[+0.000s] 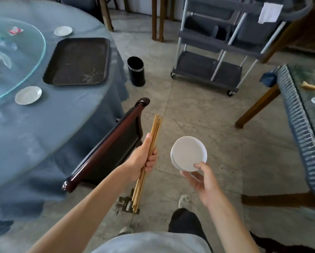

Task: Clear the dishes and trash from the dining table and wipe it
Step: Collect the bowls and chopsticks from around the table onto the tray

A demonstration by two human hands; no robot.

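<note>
My left hand [144,158] grips a bundle of several wooden chopsticks [155,130] over the floor, beside a dark chair back [114,143]. My right hand [201,178] holds a small stack of white plates [187,152] from below, thumb on the rim. The round table [52,125] with a blue cloth lies to the left. On it sit a dark empty tray [78,61], a white saucer [28,95] near the front, another saucer [63,31] at the back, and a glass turntable [25,52] with a red wrapper [15,30] and crumpled clear plastic.
A black bin [136,71] stands on the floor past the table. A grey wheeled cart [207,70] with a white cloth [270,12] is at the back right. A second table [299,125] with a glass top fills the right edge.
</note>
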